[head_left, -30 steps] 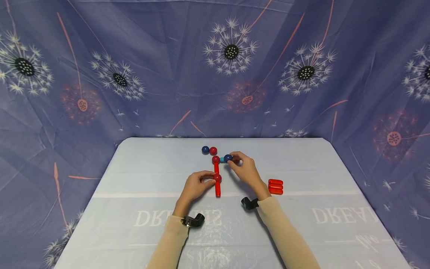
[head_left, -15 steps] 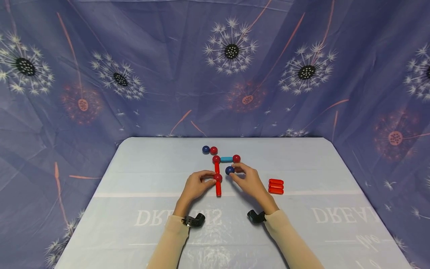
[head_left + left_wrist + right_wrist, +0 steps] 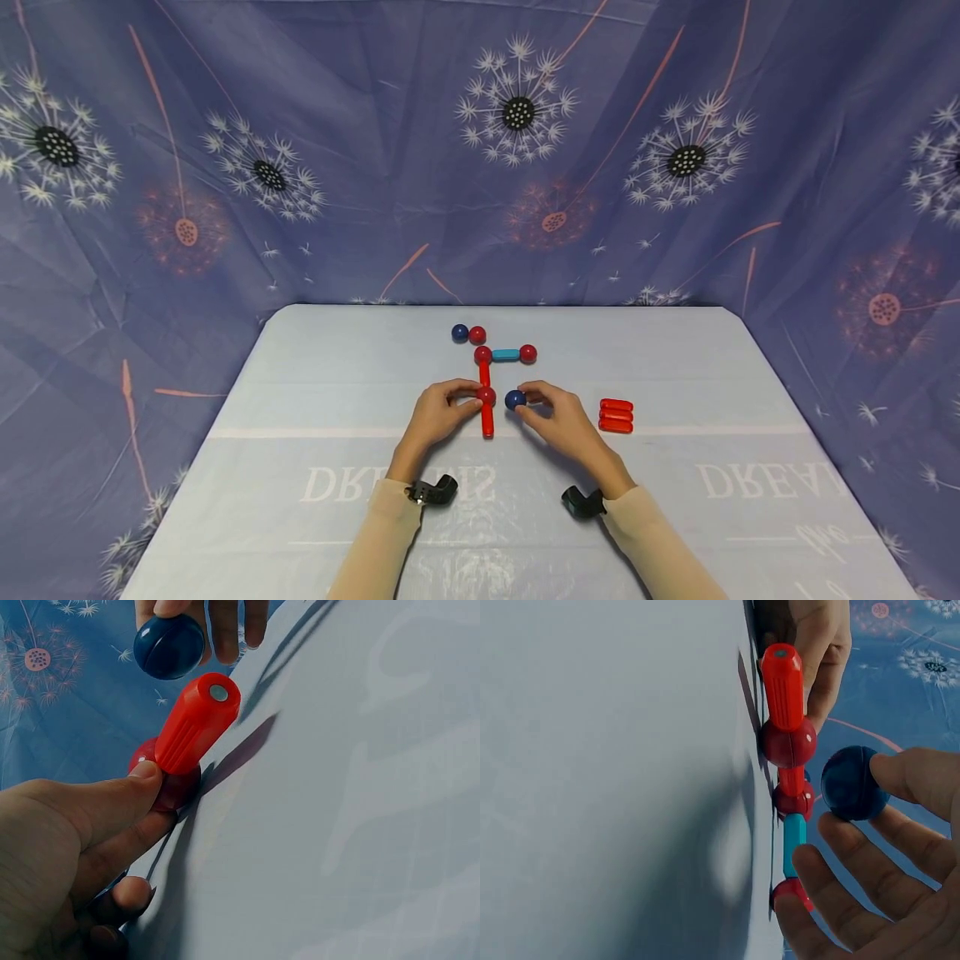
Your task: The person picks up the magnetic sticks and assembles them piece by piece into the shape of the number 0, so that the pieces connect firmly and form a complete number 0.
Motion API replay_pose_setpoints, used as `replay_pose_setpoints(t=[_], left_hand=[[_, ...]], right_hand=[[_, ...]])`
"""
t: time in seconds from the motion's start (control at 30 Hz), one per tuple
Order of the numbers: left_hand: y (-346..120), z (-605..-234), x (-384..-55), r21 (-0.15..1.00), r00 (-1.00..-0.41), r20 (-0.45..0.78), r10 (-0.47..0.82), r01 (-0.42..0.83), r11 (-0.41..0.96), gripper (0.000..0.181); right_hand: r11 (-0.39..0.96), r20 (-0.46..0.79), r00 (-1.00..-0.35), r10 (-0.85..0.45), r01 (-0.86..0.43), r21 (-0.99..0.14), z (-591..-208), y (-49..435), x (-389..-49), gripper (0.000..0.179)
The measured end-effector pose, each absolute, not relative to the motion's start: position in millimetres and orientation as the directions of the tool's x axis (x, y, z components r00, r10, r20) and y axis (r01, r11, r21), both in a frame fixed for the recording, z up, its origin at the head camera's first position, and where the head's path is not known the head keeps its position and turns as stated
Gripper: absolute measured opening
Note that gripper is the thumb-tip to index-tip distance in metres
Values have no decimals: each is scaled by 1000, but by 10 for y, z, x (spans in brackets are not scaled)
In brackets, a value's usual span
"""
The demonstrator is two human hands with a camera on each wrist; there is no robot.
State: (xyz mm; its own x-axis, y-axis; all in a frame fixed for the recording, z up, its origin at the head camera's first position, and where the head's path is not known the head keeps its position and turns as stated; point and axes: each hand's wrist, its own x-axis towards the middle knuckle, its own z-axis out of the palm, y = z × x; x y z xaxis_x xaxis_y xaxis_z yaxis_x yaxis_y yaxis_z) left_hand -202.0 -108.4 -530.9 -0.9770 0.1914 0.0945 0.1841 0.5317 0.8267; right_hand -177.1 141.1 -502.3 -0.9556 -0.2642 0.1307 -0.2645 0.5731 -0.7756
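My left hand (image 3: 437,414) pinching a red ball (image 3: 486,397) between two red rods (image 3: 487,422), my right hand (image 3: 562,423) pinching a blue ball (image 3: 515,400) near it

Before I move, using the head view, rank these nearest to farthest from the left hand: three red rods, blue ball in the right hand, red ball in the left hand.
1. Red ball: gripped by the left hand.
2. Blue ball: to the right of that, held by the right hand.
3. Three red rods: farther right, past the right hand.
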Motion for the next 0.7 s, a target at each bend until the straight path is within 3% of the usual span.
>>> replay_pose_setpoints(t=[0.7], left_hand=[[-1103, -5321, -2030, 832, -975, 105, 196, 194, 519, 26]], right_hand=[[491, 138, -891, -433, -361, -792, -4935, 1253, -1603, 29]])
